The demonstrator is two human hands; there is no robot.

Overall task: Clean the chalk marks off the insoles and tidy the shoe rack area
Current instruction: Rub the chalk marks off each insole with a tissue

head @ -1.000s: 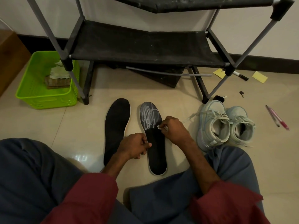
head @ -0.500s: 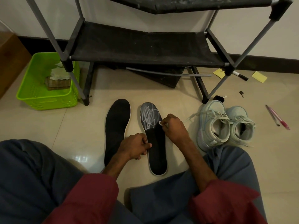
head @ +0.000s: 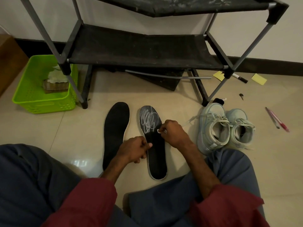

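Pinching a small white piece (head: 158,131), the right hand (head: 173,133) is barely shifting at the right edge of the scribbled insole (head: 157,161), lying on the floor (head: 65,128) beside the plain insole (head: 114,131). The left hand (head: 132,151) is still gripping its left edge, thumb on top. The chalk scribble (head: 148,119) is looking unchanged, so cleaning is probably only starting.

I see a glossy tile floor (head: 49,136), matt black insoles (head: 114,128), and a perforated green plastic basket (head: 42,105) at ten o'clock.
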